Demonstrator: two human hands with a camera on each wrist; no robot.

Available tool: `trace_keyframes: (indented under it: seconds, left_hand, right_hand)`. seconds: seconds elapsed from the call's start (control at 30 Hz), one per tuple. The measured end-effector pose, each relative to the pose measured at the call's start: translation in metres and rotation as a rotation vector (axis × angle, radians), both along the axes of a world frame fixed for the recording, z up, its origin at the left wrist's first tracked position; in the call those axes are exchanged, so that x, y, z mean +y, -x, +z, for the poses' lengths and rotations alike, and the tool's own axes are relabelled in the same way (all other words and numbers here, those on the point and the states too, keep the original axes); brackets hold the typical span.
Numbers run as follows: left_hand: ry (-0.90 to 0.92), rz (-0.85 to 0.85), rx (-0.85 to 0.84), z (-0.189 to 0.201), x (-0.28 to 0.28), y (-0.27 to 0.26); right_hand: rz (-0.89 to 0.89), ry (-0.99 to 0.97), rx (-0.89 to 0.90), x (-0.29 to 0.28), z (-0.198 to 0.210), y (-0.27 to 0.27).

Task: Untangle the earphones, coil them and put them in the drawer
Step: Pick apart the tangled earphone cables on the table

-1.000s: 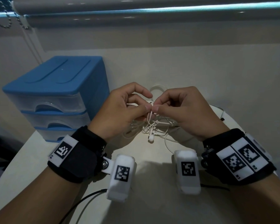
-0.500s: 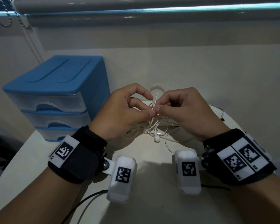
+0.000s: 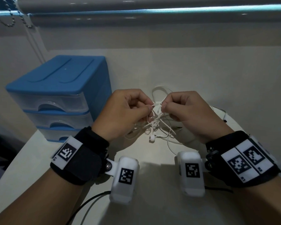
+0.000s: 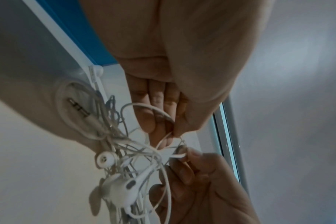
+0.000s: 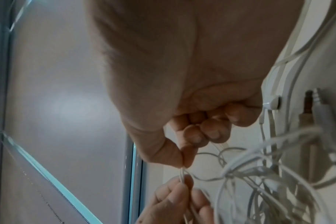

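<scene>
Above the table [image 3: 91, 207], both hands held the earphones [image 3: 154, 125] up in a messy white bunch, right in front of the blue drawers [image 3: 55, 101], which all looked closed. If the hands pulled apart too hard, the knot could get tighter, because many loops crossed each other in the middle. A thin wire might even snap or come loose from an earbud [image 4: 123, 192], since the wires looked very fine. The bunch could also slip and drop back down, as only a small bit of wire was being held. The left hand [image 3: 122, 111] was curled with its back facing up, and its thumb and first finger pinched one strand at the top of the bunch. The right hand [image 3: 186, 111] was curled the same way, and its thumb and first finger pinched a strand just beside the left hand's pinch. The other fingers [image 5: 211, 128] of the right hand were tucked in toward the palm. Both wrists stayed up off the table, close together. Two earbuds and the metal plug [image 4: 78, 108] hung below in the tangle, so the untangling was not done yet.
</scene>
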State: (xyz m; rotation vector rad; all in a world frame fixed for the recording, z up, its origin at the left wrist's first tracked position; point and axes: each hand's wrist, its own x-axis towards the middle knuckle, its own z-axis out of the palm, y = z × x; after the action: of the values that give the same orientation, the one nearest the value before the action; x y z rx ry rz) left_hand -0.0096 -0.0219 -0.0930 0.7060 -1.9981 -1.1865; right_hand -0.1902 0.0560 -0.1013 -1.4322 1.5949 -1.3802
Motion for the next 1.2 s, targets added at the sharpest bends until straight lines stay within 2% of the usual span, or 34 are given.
trace_keyframes:
  seconds: [0.2,0.4,0.57,0.7,0.87,0.9,0.97,1.07,1.2]
  left_hand:
    - [0.012,0.056,-0.045,-0.002,-0.004,0.001]
    - [-0.083,-0.015,-0.013,0.002,0.000,0.003]
    - [-0.110,-0.067,-0.031,-0.003,0.001,0.004]
    - [-0.115,-0.072,-0.050,-0.005,-0.001,0.004]
    - [-0.217,-0.078,-0.025,-0.007,0.001,0.005]
    - [-0.206,-0.074,-0.035,-0.006,0.001,0.004]
    - [-0.166,-0.061,-0.061,-0.004,0.001,0.004]
    - [-0.244,-0.060,-0.003,-0.003,0.000,0.005]
    - [-0.232,-0.047,-0.016,-0.004,0.000,0.005]
  right_hand:
    - [0.011,0.081,-0.029,0.003,0.005,-0.004]
    - [0.092,0.190,0.048,0.007,0.009,-0.006]
    - [0.155,0.361,-0.157,0.005,0.011,-0.005]
    - [0.130,0.305,-0.307,0.005,0.011,-0.005]
    - [0.169,0.157,-0.508,0.008,0.013,0.000]
    - [0.165,0.129,-0.482,0.008,0.013,0.000]
    - [0.126,0.069,-0.317,0.007,0.009,0.000]
    - [0.109,-0.019,-0.081,0.008,0.008,-0.004]
    - [0.158,-0.031,0.017,0.012,0.010,-0.004]
